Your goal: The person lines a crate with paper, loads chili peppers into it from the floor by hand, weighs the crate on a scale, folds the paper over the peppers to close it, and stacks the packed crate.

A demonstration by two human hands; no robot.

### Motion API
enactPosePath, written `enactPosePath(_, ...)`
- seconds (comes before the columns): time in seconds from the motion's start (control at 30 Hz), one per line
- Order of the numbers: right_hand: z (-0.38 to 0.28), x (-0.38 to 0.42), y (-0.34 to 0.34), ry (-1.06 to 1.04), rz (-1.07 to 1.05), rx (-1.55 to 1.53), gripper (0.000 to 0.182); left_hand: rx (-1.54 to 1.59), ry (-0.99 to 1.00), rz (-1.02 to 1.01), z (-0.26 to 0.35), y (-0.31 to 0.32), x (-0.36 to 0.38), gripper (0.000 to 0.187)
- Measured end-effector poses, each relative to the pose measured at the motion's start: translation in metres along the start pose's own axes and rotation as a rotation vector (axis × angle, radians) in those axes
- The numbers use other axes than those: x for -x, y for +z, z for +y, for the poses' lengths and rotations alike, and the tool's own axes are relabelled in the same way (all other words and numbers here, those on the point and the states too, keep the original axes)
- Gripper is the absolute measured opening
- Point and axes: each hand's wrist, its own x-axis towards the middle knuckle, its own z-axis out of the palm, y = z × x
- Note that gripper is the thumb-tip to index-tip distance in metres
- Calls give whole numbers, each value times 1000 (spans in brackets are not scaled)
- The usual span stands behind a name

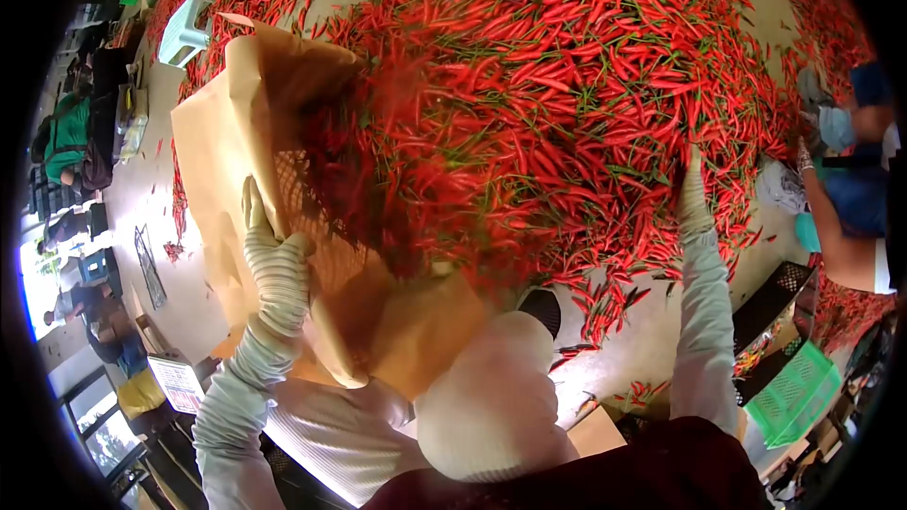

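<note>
A huge heap of red chillies (567,85) with green stems spreads over the floor before me. Chillies, blurred, also lie inside a crate lined with brown paper (213,146), on the left side of the heap. A lattice pattern (295,175) shows at the paper's inner wall. My left hand (274,250), in a ribbed white glove, holds the paper at the crate's side, fingers along the outside and thumb toward the inside. My right hand (695,194), also gloved, reaches into the heap's near right side. Its fingers are mostly hidden, so their grip cannot be made out.
A pale stool (185,33) stands at upper left. At lower right are a dark crate (770,307) and a green crate (794,392). Another person's arm (836,217) reaches in at the right edge. A person in green (68,137) is at far left.
</note>
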Motion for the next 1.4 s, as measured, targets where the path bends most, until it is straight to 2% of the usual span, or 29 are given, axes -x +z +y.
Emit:
enactPosePath(0.07, 8, 8, 7, 24, -48, -91, 85, 13, 39, -19, 3, -1, 1, 94)
enactPosePath(0.13, 23, 19, 13, -37, -242, -207, 81, -56, -175, -13, 24, 9, 11, 93)
enactPosePath(0.17, 26, 30, 11, -28, -218, -210, 81, -71, 66, -2, -6, -2, -3, 91)
enactPosePath(0.2, 21, 37, 15, -49, -164, -123, 77, -73, 64, -16, -5, -2, -1, 91)
enactPosePath(0.27, 8, 40, 24, -98, -62, 46, 70, -91, -74, 4, 5, -4, 0, 91)
enactPosePath(0.3, 24, 7, -1, -100, -119, 156, 74, -66, 50, 35, -6, -7, -5, 92)
enactPosePath(0.33, 40, -24, -25, -108, -176, 265, 78, -66, 47, 38, -1, -6, -4, 92)
enactPosePath(0.43, 38, -9, 6, -106, -86, 161, 93, -85, -63, 4, 16, -4, 8, 92)
enactPosePath(0.53, 40, 10, 34, -34, -77, -104, 91, -49, -134, -52, 13, -3, 5, 91)
enactPosePath(0.57, 45, 13, 35, -22, -200, -157, 92, -15, -10, -41, 5, -3, 1, 90)
enactPosePath(0.6, 44, 16, 48, -19, -205, -154, 92, 15, 109, -26, -2, -4, 0, 90)
enactPosePath(0.67, 46, 35, 74, -15, -304, -287, 79, -7, 33, -42, 1, -7, 2, 89)
enactPosePath(0.73, 49, 36, 86, 7, -345, -323, 78, -30, -29, -58, -4, -13, -2, 89)
enactPosePath(0.77, 52, 33, 89, 12, -354, -325, 77, -61, 59, -80, -9, -17, -9, 89)
enactPosePath(0.87, 58, 25, 96, 29, -371, -304, 74, -120, 150, -95, -12, -26, -8, 89)
enactPosePath(0.93, 61, 27, 100, 33, -372, -288, 72, -60, -47, -69, 4, -14, 2, 89)
enactPosePath(1.07, 71, 38, 116, 51, -401, -272, 69, 35, 65, -108, -1, -15, 2, 89)
enactPosePath(1.23, 90, 52, 119, 83, -425, -256, 65, 36, 57, -116, -11, -23, 0, 86)
enactPosePath(1.4, 102, 67, 129, 90, -442, -193, 61, -21, 226, -111, -27, -33, -9, 86)
